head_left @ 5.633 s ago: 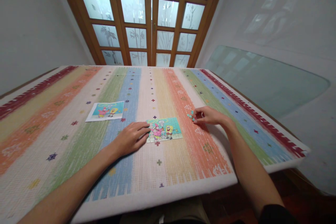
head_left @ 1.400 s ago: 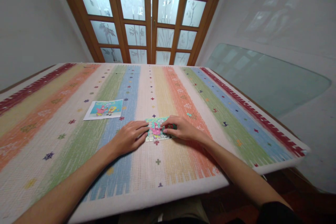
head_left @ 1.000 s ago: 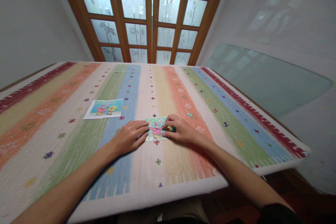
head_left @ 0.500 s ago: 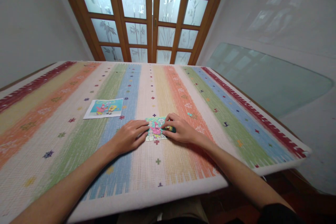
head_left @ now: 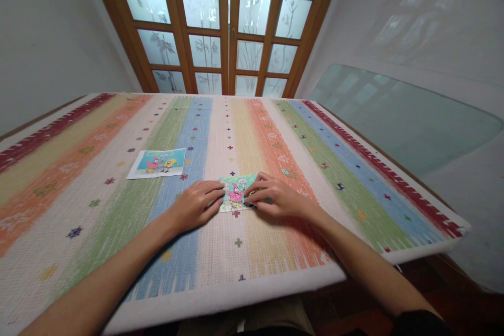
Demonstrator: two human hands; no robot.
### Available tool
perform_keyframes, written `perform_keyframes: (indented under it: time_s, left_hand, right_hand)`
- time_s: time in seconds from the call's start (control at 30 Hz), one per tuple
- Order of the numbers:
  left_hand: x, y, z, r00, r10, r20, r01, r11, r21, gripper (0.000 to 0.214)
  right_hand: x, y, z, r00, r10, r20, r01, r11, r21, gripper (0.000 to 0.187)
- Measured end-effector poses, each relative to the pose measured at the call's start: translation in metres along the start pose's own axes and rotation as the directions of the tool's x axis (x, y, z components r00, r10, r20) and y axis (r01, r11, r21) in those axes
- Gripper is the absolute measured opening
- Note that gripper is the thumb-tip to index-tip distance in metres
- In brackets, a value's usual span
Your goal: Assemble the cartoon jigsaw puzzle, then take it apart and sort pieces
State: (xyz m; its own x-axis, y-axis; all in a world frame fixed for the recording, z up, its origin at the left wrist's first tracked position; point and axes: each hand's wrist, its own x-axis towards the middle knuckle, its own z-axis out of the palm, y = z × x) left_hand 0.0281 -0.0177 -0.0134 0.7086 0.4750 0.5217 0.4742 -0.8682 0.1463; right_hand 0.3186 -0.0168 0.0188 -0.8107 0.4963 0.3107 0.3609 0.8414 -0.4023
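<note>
The puzzle (head_left: 235,194) on the striped cloth (head_left: 221,136) seems mostly joined; one loose piece (head_left: 285,172) lies beyond the right hand (head_left: 281,197), whose curled fingers hide whether they pinch anything. The left hand (head_left: 198,202), fingers relaxed and spread, touches the puzzle's left edge.

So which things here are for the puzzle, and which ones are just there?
Part of the job:
puzzle, with the left hand at its left edge and the right hand over its right part
loose teal piece, just beyond the right hand
printed picture, probably, since it shows a pink figure too

Just there:
striped tablecloth
wooden doors
greenish panel
</note>
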Motion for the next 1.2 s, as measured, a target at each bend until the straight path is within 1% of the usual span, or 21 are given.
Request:
perform_keyframes:
  time_s: [0.17,0.27,0.37,0.5,0.7,0.93,1.2]
  left_hand:
    - [0.0,0.0,0.0,1.0,0.008,-0.008,-0.008,1.0,0.001,0.025]
    - [-0.001,-0.001,0.0,1.0,0.004,-0.007,-0.004,1.0,-0.011,0.026]
    - [-0.001,-0.002,0.001,1.0,-0.007,-0.006,0.007,1.0,-0.03,0.027]
    - [-0.003,-0.003,0.002,1.0,-0.002,-0.006,0.002,1.0,-0.012,0.027]
    - [-0.003,-0.002,0.002,1.0,-0.016,0.008,0.017,1.0,-0.022,0.028]
    - [-0.002,-0.002,0.001,1.0,-0.021,0.004,0.021,0.999,-0.028,0.027]
    - [-0.002,-0.002,0.001,1.0,-0.017,-0.004,0.017,1.0,-0.026,0.027]
  right_hand:
    - [0.0,-0.007,0.003,0.998,0.012,0.066,-0.009,0.999,-0.048,0.029]
    - [0.002,-0.01,0.005,0.997,-0.006,0.071,0.011,0.997,-0.07,0.03]
    - [0.006,-0.014,0.01,0.997,-0.041,0.063,0.049,0.99,-0.132,0.032]
    - [0.012,-0.018,0.018,0.991,-0.1,0.087,0.117,0.971,-0.21,0.033]
    - [0.014,-0.017,0.026,0.986,-0.135,0.098,0.151,0.973,-0.172,0.033]
    - [0.013,-0.017,0.027,0.992,-0.094,0.087,0.105,0.985,-0.136,0.034]
    - [0.013,-0.014,0.029,0.991,-0.104,0.088,0.121,0.97,-0.209,0.036]
